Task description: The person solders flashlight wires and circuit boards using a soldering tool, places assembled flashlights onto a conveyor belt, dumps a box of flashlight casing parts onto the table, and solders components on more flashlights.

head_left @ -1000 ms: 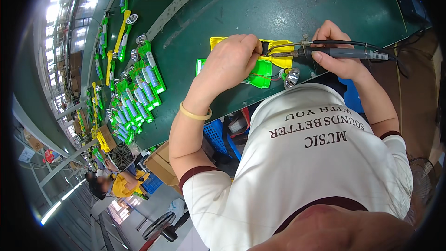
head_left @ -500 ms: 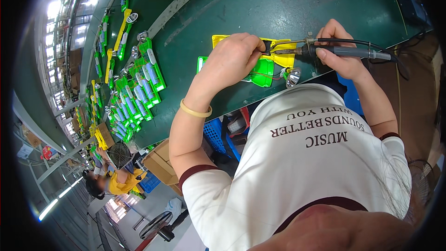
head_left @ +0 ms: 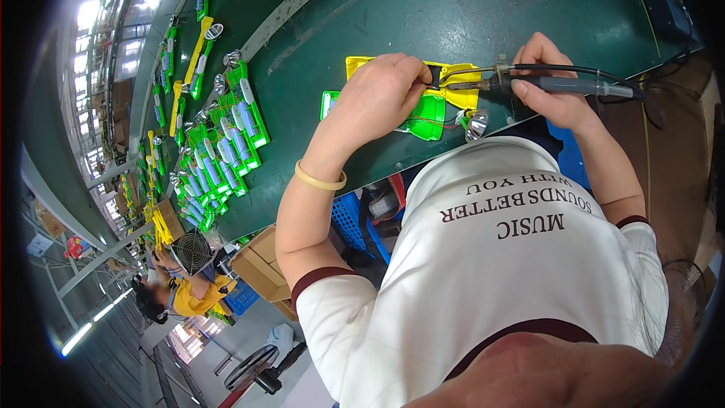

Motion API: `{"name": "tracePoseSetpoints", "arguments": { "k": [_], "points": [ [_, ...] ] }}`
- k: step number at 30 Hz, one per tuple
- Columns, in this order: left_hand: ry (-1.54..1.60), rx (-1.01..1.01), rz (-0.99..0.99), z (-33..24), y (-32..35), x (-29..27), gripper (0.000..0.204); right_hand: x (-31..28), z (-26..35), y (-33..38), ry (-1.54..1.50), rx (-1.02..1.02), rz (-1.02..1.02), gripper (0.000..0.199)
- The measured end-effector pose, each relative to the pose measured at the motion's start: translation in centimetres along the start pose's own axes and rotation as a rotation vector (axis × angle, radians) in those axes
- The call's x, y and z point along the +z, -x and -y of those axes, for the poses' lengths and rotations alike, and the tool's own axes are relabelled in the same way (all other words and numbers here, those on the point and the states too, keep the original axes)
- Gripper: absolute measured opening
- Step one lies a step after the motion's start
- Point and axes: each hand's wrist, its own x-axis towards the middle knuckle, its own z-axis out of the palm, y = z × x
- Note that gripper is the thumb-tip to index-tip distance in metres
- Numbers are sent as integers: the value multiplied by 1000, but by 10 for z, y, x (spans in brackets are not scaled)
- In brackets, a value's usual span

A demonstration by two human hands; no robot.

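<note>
My right hand (head_left: pixel 555 83) grips a soldering iron (head_left: pixel 547 85) with a thin metal feed tube alongside; its tip points left into a yellow flashlight shell half (head_left: pixel 462 97). Over that shell lies my left hand (head_left: pixel 381 98), its thumb and forefinger pinched together beside a small black part (head_left: pixel 436 75). What the pinch holds, if anything, is hidden. Just nearer to me, partly under the left hand, is a green shell half (head_left: pixel 429 119). Thin wires run from it to a round silver reflector (head_left: pixel 476 125) at the table's near edge.
Many green flashlight halves (head_left: pixel 226 147) with blue cells and reflectors lie massed on the green table (head_left: pixel 362 15) to the left. A cardboard box (head_left: pixel 260 261) and a blue basket (head_left: pixel 349 219) stand below the edge. Another person (head_left: pixel 192 295) sits at far left; a fan (head_left: pixel 253 369) stands near.
The soldering iron's rear end has dipped slightly, while its tip stays in the yellow shell. My left hand has hardly moved. The other person's head and hands have shifted a little.
</note>
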Motion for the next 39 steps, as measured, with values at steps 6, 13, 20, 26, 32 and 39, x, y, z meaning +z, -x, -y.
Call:
{"name": "tracePoseSetpoints", "arguments": {
  "k": [6, 13, 20, 26, 32, 39],
  "points": [
    [17, 18, -21, 1, 2, 0, 9, 1, -3, 0, -423, -30, -229, 20],
    [14, 28, -41, 0, 3, 2, 8, 30, 8, -11, -482, 64, -300, 24],
    [-12, 59, -67, 6, 4, 7, 8, 36, 3, -12, -517, 114, -214, 18],
    [0, 50, -69, 5, 4, 7, 9, 37, 3, -12, -544, 121, -242, 23],
    [-8, 98, -115, 7, 5, 9, 12, 39, 6, -12, -529, 101, -243, 24],
    [44, 78, -283, 26, 12, -38, 25, 39, 4, -11, -506, 89, -239, 25]
  ]
}}
